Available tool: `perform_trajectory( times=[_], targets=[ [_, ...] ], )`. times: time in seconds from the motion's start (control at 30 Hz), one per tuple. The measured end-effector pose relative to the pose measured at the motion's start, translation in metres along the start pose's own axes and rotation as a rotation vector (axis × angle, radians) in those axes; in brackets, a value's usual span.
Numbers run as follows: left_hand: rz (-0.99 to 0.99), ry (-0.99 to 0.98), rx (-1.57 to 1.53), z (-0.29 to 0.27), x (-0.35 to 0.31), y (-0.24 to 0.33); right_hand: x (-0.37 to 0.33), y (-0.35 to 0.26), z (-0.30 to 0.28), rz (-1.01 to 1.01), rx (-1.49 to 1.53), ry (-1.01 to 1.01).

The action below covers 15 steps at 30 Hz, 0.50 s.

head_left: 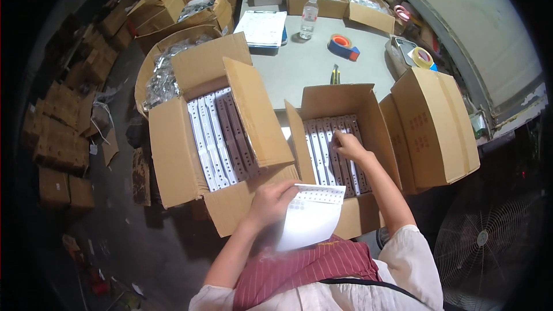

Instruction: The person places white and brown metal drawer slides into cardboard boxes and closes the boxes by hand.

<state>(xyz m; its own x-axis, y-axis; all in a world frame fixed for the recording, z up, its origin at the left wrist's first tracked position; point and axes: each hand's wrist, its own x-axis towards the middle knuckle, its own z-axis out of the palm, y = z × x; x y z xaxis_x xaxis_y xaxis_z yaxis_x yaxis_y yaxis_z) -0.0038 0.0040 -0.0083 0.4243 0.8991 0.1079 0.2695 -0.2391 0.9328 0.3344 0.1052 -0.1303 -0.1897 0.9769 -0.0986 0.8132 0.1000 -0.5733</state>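
Observation:
My left hand (pixel 273 201) grips the upper left corner of a white sheet (pixel 311 224) that looks like label paper, its top strip dotted with rows of small dark marks. My right hand (pixel 348 146) reaches into the right open carton (pixel 340 97). Its fingers are closed and bent down at the row of perforated metal rails (pixel 322 150), which look like drawer slides standing on edge. Whatever those fingers pinch is hidden. The left open carton (pixel 177 152) holds a similar row of metal rails (pixel 210 138), pale on one side and shadowed brown on the other.
A taped carton (pixel 443 126) stands at the right. On the table are a box cutter (pixel 334 74), a tape dispenser (pixel 344 47), a water bottle (pixel 309 18) and a clipboard (pixel 260 27). Bagged parts (pixel 167 72) fill boxes at left; a fan (pixel 482 239) stands lower right.

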Motion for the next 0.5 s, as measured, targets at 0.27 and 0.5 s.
perform_trajectory(
  times=[0.27, 0.5],
  targets=[
    [0.065, 0.036, -0.031, 0.001, 0.002, 0.003, 0.006, -0.011, 0.006, -0.101, -0.449, 0.040],
    [-0.163, 0.007, -0.125, 0.002, 0.001, 0.010, -0.017, -0.136, -0.067, -0.070, 0.173, 0.264]
  ],
)
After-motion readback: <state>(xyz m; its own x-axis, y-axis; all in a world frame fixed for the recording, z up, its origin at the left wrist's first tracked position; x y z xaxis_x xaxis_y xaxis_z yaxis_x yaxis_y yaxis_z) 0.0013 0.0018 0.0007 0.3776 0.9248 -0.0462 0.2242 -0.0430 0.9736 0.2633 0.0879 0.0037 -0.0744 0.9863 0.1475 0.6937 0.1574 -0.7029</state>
